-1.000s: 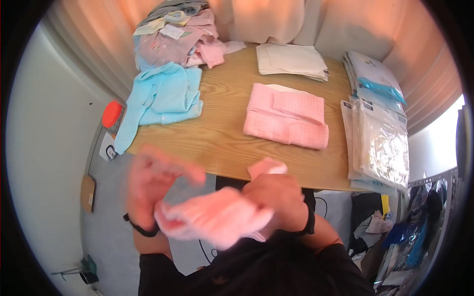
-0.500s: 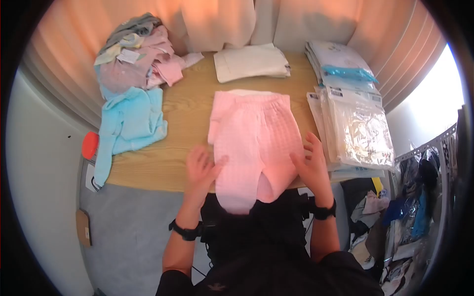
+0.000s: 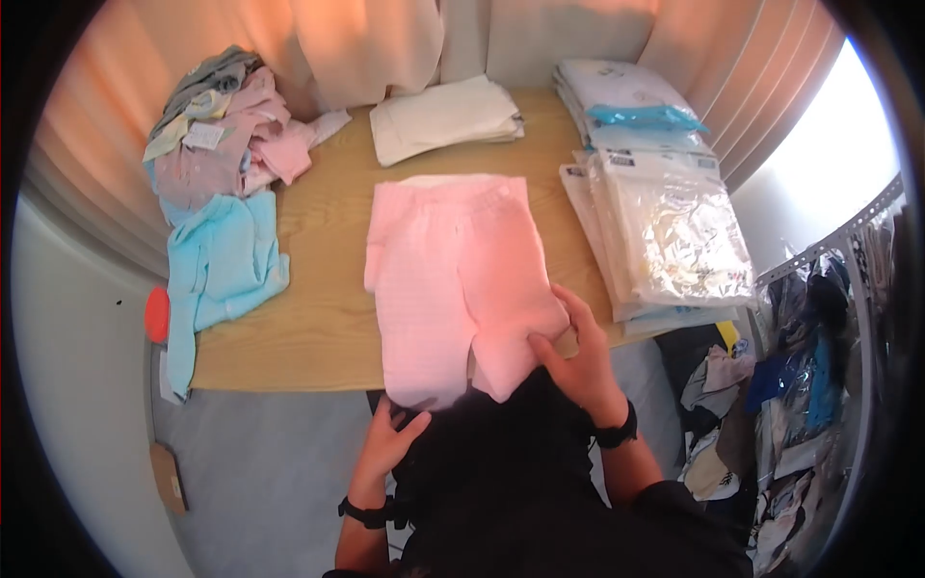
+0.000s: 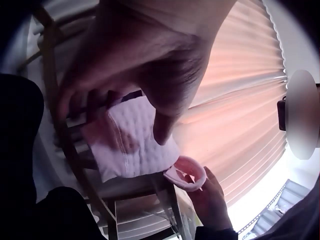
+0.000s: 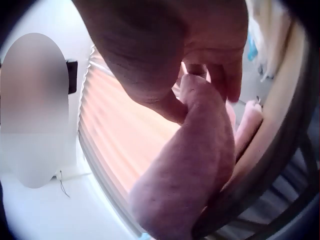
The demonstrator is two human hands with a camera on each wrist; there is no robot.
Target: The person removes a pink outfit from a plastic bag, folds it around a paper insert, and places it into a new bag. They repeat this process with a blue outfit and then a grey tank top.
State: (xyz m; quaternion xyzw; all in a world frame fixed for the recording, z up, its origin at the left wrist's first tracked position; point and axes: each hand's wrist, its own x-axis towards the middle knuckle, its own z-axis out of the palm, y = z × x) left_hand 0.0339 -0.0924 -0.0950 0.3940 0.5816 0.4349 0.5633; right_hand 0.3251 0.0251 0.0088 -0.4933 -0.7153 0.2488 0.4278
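Head view: pink pants (image 3: 438,260) run past the table's near edge, right hand (image 3: 583,371) pinching one leg

Pants lie on the table (image 3: 318,289), waistband toward the curtain (image 3: 366,39), legs toward the person, lower ends past the near edge. Probably laid that way so the tabletop bears the waist half and both leg ends come within easy reach. A pink layer (image 3: 372,265) peeks out along the left side underneath; separate piece or not, can't tell from here.

Right hand: cloth trapped between thumb and fingers at the leg's outer edge. Right wrist view agrees. Left wrist view shows a ring-like cuff at that hand. Edge hold makes sense: thin cloth, little bulk, easy to lift without dragging the waistband.

Left hand (image 3: 390,443): at the other leg's end, thumb well apart from fingers, no pinch seen. Left wrist view has the thumb in front of the cloth; actual contact, can't tell. My read: placed there to steady the overhang.

Around the work: light-blue garment (image 3: 226,255) and heap of clothes (image 3: 212,144) on the left, pale sheets (image 3: 438,120) at the back, clear plastic bags (image 3: 674,222) on the right. Presumably parked at the borders so the arms don't snag them. Blue sleeve droops over the edge; looks incidental.
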